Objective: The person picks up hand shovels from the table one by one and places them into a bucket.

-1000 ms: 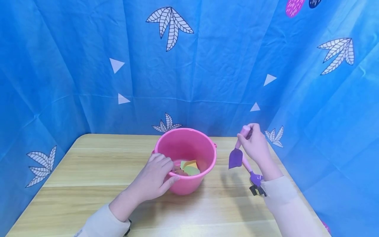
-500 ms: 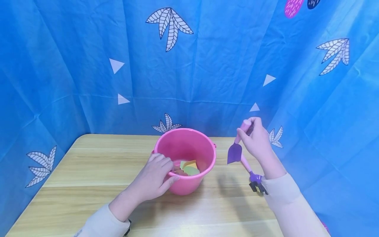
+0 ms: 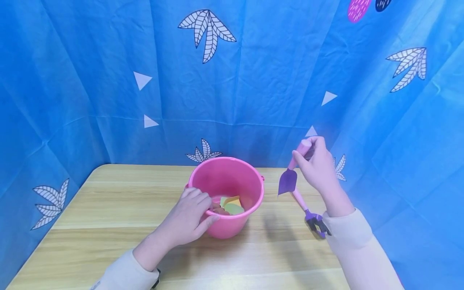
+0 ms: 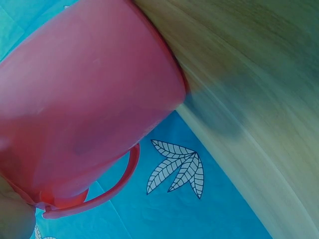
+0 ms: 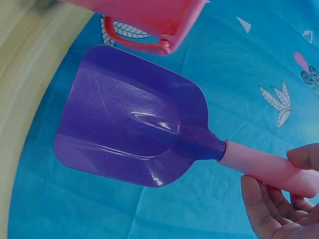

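Observation:
A pink bucket (image 3: pixel 226 225) stands on the table, and my left hand (image 3: pixel 190 217) grips its near left rim, fingers inside and thumb outside. Inside lie several small pieces, among them a green one (image 3: pixel 234 208), a yellow one (image 3: pixel 233 200) and brownish ones. My right hand (image 3: pixel 319 165) pinches the pink handle of a toy shovel (image 5: pixel 129 119) between thumb and fingers. The purple blade hangs downward, above the table and right of the bucket. A second purple tool with a pink handle (image 3: pixel 299 199) lies on the table below my right wrist, its head partly covered by the wrist strap.
The wooden table (image 3: pixel 119 201) carries the bucket. A blue curtain (image 3: pixel 235 80) with white leaf prints hangs behind and along both sides. The bucket's pink carrying handle (image 4: pixel 127 174) hangs down its side in the left wrist view.
My right hand has risen and moved slightly away with the shovel, showing more of the tool on the table. My left hand and the bucket have stayed put.

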Demonstrator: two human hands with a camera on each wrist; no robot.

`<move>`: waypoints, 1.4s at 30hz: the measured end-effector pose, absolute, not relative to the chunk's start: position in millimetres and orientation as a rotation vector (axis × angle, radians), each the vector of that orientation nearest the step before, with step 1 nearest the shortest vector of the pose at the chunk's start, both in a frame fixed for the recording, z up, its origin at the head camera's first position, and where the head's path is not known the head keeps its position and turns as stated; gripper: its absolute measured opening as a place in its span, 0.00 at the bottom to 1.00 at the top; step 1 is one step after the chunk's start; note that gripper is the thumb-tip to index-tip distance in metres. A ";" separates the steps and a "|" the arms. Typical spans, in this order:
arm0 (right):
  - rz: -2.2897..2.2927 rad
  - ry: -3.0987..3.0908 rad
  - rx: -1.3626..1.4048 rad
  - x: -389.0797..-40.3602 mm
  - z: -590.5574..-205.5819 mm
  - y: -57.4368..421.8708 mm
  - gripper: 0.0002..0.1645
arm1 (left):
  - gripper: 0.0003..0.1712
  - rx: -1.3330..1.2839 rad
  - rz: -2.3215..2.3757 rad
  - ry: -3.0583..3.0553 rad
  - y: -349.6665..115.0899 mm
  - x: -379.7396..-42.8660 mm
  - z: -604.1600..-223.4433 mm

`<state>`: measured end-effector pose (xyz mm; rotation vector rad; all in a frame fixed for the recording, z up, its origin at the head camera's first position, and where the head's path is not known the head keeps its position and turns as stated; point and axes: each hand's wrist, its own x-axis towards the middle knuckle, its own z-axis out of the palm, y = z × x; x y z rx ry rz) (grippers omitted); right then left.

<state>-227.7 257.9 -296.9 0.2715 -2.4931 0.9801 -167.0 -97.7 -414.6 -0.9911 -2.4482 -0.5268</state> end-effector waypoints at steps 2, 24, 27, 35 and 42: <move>0.974 -2.491 0.273 -226.9 -293.7 257.4 0.26 | 0.20 -0.993 -0.526 -2.445 -97.5 -167.1 -414.8; 1.023 -2.397 0.391 -225.2 -254.5 235.4 0.24 | 0.19 -0.989 -0.531 -2.431 -94.3 -168.1 -416.7; 1.027 -2.375 0.418 -225.0 -250.4 229.8 0.24 | 0.20 -0.985 -0.534 -2.440 -93.9 -168.0 -416.0; 1.007 -2.333 0.512 -225.9 -240.8 210.4 0.23 | 0.21 -0.967 -0.523 -2.459 -94.7 -168.5 -415.9; 1.029 -2.308 0.630 -226.8 -240.1 194.3 0.23 | 0.20 -0.974 -0.530 -2.452 -95.5 -168.4 -416.0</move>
